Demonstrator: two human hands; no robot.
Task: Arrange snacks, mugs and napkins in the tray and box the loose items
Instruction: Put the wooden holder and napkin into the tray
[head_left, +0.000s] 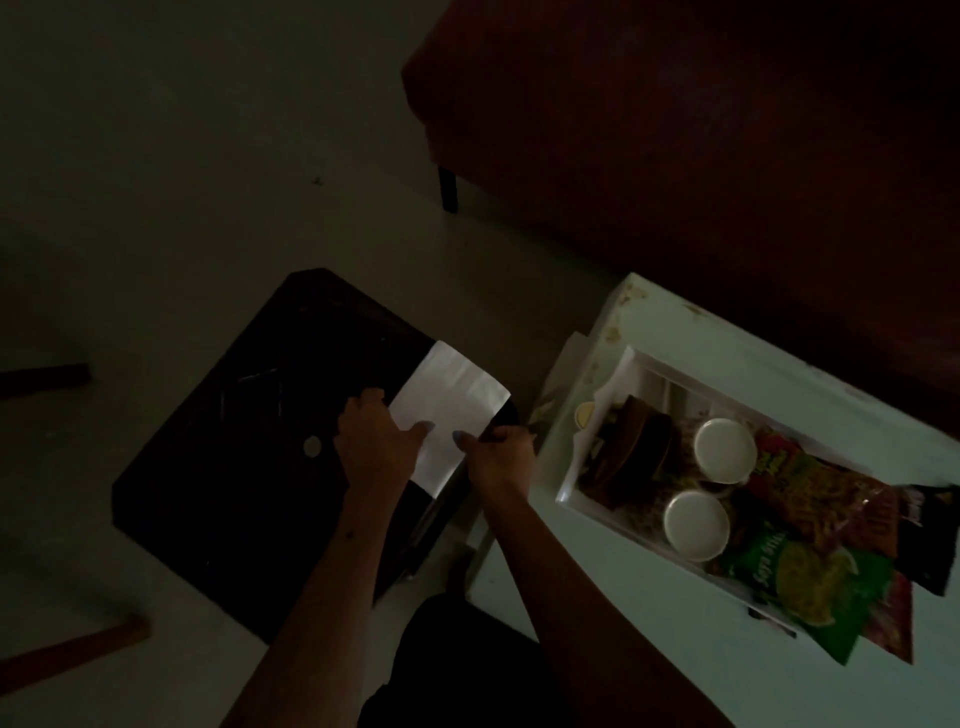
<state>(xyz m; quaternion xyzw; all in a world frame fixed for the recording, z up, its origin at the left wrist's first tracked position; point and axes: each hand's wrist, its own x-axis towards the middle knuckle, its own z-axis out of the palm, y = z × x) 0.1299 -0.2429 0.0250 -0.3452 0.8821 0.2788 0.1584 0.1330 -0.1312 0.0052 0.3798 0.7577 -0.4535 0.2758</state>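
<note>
Both my hands hold a white napkin over the right edge of a dark stool. My left hand grips its left edge with the thumb on top. My right hand pinches its lower right edge. To the right, a white tray sits on a pale table. Inside the tray are two white mugs, a brown holder and snack packets: a red and yellow one, a green one and a dark one.
A dark red sofa with a black leg stands behind the table. A small round coin-like object lies on the stool. Wooden furniture legs show at the left on the pale floor. The scene is very dim.
</note>
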